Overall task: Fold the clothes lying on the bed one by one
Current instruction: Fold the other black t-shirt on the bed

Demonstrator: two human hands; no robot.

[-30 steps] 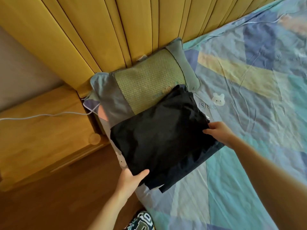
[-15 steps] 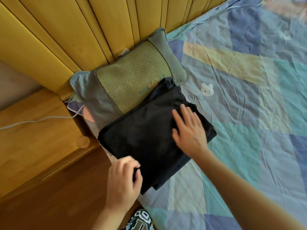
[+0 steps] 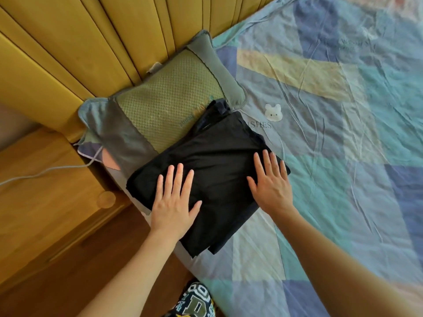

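Nearest, the left hand [image 3: 175, 205] and right hand [image 3: 270, 184] lie flat, fingers straight and slightly spread, on the folded black garment [image 3: 212, 161] at the bed's [image 3: 343, 156] corner (partly over the pillow [image 3: 160, 106]). It looks light, soft and limp; best lifted from underneath by both side edges.

A green and grey pillow [image 3: 160, 106] leans against the yellow padded headboard [image 3: 91, 37] at eleven o'clock; a wooden nightstand [image 3: 45, 191] sits at nine o'clock with a white cable [image 3: 45, 171] across it; a small bear print [image 3: 272, 112] marks the patchwork sheet [image 3: 343, 133] at one o'clock; wooden floor [image 3: 91, 271] at seven.
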